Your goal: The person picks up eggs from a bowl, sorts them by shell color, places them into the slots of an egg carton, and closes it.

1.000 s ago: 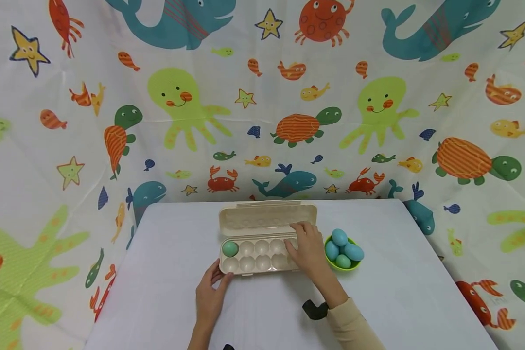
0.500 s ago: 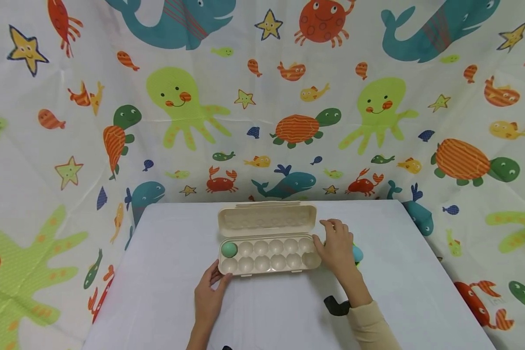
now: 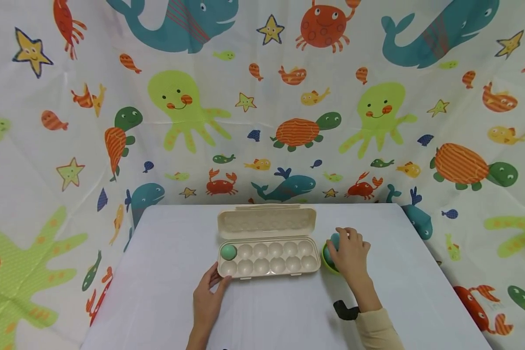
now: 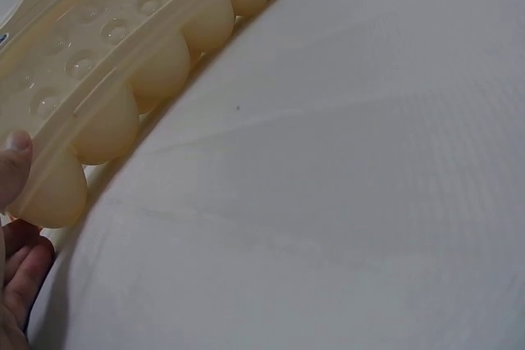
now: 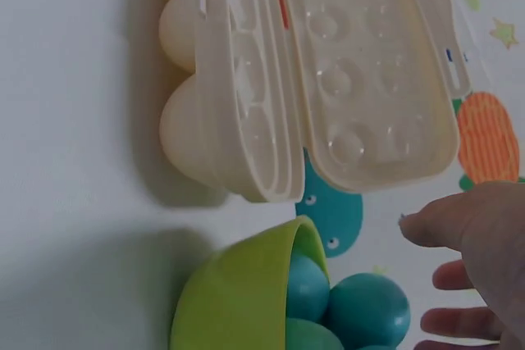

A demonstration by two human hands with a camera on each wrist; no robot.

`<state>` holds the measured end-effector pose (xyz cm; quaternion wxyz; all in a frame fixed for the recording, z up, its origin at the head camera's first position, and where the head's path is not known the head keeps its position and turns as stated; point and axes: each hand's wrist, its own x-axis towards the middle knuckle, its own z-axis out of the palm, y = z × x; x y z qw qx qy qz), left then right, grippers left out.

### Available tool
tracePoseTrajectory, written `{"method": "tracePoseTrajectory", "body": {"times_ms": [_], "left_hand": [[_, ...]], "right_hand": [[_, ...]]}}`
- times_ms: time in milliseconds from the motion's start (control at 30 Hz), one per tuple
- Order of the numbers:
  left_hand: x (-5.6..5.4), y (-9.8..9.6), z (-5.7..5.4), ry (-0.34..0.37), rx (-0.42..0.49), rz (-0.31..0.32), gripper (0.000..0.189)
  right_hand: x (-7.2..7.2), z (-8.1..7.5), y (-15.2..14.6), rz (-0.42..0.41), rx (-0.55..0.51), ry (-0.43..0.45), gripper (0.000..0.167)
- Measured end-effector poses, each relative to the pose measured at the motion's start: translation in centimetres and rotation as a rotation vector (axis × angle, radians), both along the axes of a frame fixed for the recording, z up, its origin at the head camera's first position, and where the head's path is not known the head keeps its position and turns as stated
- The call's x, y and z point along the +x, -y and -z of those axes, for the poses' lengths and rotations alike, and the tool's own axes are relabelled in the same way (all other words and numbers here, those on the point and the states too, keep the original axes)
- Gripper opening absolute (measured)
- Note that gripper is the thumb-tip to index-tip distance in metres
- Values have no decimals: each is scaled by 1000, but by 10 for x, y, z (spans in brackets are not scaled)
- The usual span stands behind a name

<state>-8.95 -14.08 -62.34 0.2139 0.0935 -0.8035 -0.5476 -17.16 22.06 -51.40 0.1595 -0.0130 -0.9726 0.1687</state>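
1 green egg (image 3: 228, 252) in carton (image 3: 269, 257), head view only; left hand (image 3: 207, 299) pinches carton, right hand (image 3: 352, 253) spread over bowl (image 5: 238, 293).

Carton (image 3: 261, 266) has headroom; lid (image 3: 267, 221) blocks the rear.

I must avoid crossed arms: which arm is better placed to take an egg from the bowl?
Likely the right grip, which is over the lime-green bowl of eggs; the left grip holds the egg carton at its left end.
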Motion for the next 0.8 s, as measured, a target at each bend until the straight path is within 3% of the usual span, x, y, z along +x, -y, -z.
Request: {"method": "tracePoseTrajectory", "body": {"times_ms": [367,800], "left_hand": [[0,0,5,2,2,-5,57],[-1,0,2,-5,0,-21,58]], "right_hand": [[-4,7,-6,6,35,63,43],[-9,8,-7,4,53,110,43]]}}
